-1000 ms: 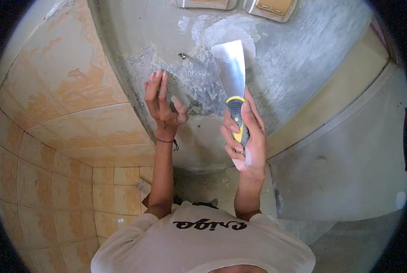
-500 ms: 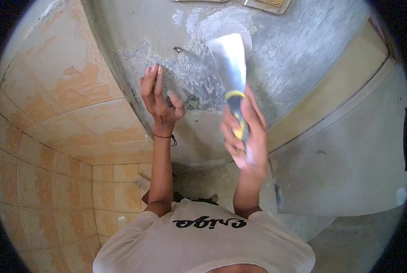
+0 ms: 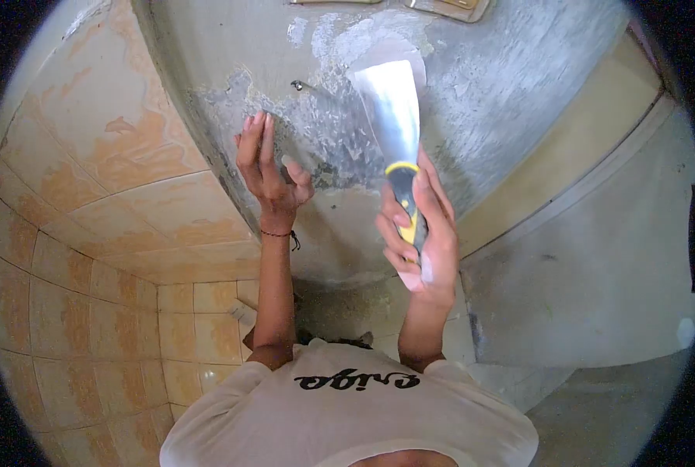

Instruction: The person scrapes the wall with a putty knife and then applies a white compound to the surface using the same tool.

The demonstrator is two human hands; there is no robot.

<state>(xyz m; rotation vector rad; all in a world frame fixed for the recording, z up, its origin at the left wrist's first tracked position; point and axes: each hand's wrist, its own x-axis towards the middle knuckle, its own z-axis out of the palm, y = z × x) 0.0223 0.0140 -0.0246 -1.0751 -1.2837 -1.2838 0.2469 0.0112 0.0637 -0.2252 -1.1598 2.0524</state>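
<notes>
My right hand (image 3: 425, 229) is wrapped round the black and yellow handle of a putty knife (image 3: 394, 113). Its wide metal blade points up and away from me, overlapping a white patch (image 3: 363, 39) of filler on the grey wall (image 3: 511, 86). My left hand (image 3: 269, 163) is raised with fingers stretched out and thumb apart, holding nothing. Those fingertips are right at a rough, flaking area (image 3: 316, 140) of the wall. White residue marks my left thumb and right palm.
A small metal hook or nail (image 3: 297, 85) sticks out of the wall above my left hand. Cream and orange tiles (image 3: 122, 156) cover the left side. At the top edge are parts of framed items (image 3: 452, 6). A beige frame (image 3: 588, 109) runs along the right.
My view has shifted slightly, and the wall sits a little to the left of before. The putty knife looks sharper now, its blade a touch lower; my left hand keeps its pose.
</notes>
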